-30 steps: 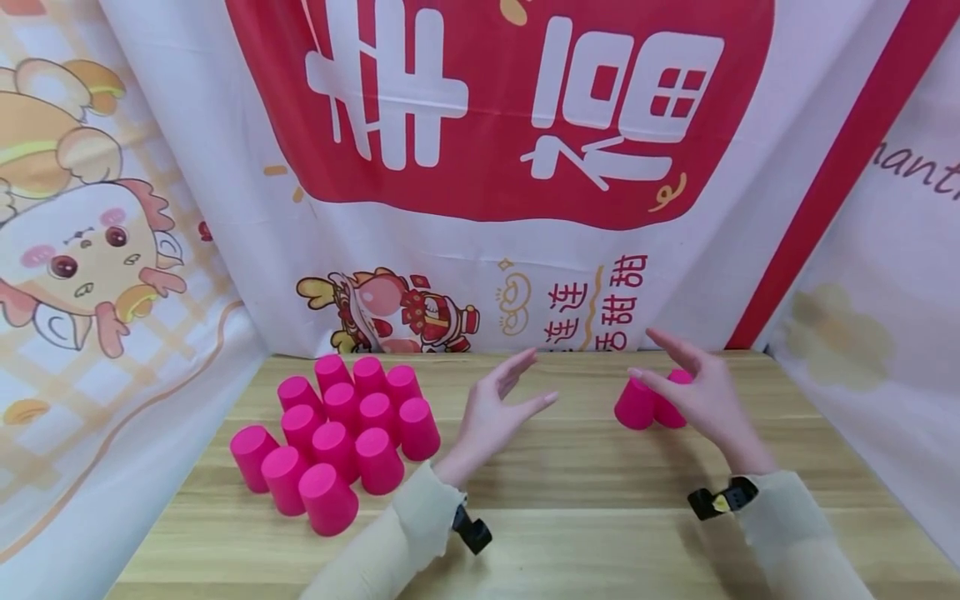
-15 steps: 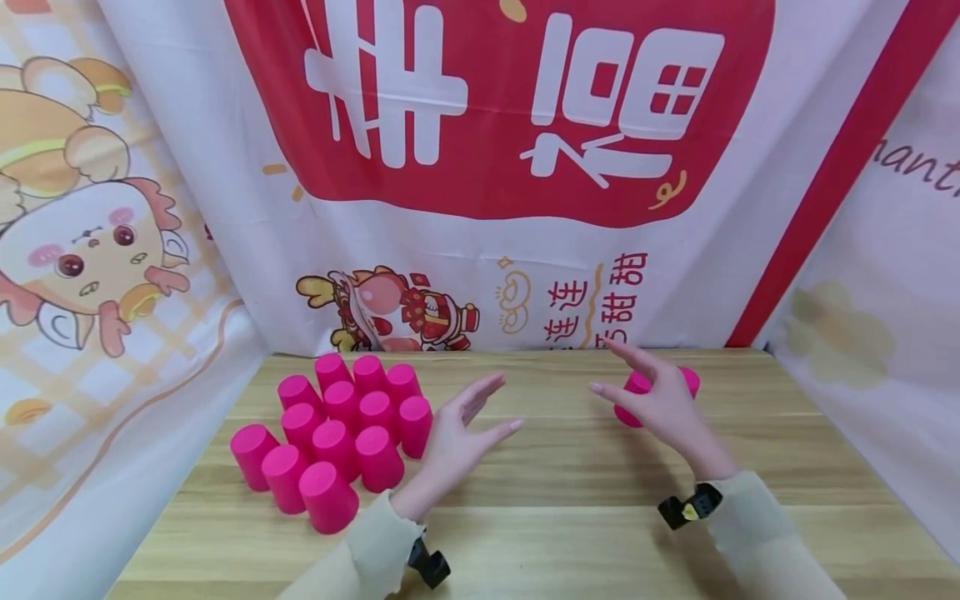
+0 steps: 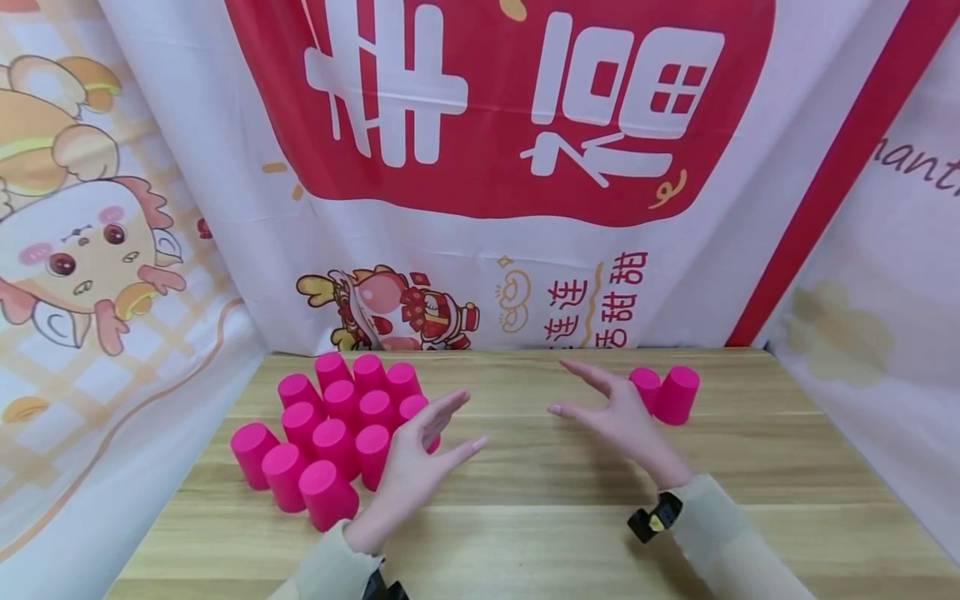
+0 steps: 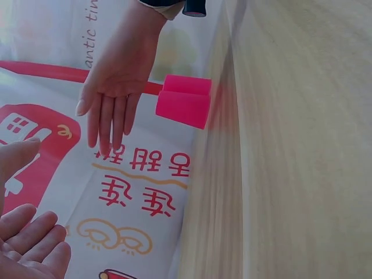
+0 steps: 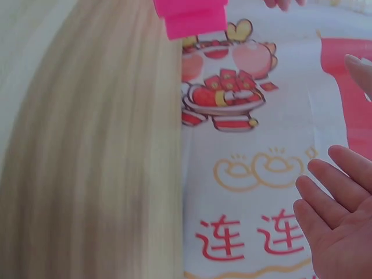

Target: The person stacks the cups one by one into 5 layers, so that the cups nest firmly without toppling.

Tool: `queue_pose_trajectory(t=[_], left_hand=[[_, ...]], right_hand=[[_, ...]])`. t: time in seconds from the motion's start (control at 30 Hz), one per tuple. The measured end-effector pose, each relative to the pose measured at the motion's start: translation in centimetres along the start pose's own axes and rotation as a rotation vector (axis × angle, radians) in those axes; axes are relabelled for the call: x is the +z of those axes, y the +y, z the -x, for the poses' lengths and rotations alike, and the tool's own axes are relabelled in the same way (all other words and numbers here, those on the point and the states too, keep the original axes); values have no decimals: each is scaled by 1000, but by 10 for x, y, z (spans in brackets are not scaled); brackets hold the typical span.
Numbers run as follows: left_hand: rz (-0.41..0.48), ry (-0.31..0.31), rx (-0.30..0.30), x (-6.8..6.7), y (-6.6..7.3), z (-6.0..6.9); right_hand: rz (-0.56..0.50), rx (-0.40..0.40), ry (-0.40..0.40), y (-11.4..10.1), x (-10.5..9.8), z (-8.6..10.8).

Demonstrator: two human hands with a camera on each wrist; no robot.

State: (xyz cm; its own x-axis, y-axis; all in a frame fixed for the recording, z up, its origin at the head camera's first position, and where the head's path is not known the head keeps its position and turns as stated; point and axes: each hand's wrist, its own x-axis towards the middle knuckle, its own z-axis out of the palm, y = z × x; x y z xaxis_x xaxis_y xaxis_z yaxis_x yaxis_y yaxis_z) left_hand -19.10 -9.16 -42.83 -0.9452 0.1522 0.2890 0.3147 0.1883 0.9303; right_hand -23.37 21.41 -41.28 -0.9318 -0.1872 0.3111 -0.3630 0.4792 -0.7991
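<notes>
My left hand [image 3: 412, 462] hovers beside the right edge of a group of several upside-down pink cups [image 3: 335, 450]. Its fingers are extended, the thumb is spread, and it partly hides the nearest cups. My right hand [image 3: 618, 417] is above the table, left of two pink cups [image 3: 677, 396], with fingers and thumb apart and nothing between them. One of those two cups is partly covered by the hand. In the left wrist view the pair of cups [image 4: 185, 102] stands beside the right hand [image 4: 119, 87]. The right wrist view shows the right palm [image 5: 343, 232] with straight fingers.
The wooden table [image 3: 525, 533] ends at a white cloth backdrop [image 3: 480, 275] printed with red lettering and cartoons. More printed cloth [image 3: 97, 333] hangs along the left side. A black wrist camera [image 3: 655, 518] sits on the right cuff.
Both hands have moved left, the left hand toward the large cup group. The right hand has passed from in front of the two cups to their left. The cups look unmoved.
</notes>
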Motion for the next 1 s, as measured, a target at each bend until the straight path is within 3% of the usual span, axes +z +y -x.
queue_pose_trajectory(t=[0.3,0.6,1.0], left_hand=[[-30,40,-33,-18,3,16],[-62,85,-45,-36,3,28],[-154,227,-99,-52,-2,40]], right_hand=[[-78,-9,-68,-5,35,-1],[-79,24,-127,-12,63,1],[-113,-19,-214,-18,87,0]])
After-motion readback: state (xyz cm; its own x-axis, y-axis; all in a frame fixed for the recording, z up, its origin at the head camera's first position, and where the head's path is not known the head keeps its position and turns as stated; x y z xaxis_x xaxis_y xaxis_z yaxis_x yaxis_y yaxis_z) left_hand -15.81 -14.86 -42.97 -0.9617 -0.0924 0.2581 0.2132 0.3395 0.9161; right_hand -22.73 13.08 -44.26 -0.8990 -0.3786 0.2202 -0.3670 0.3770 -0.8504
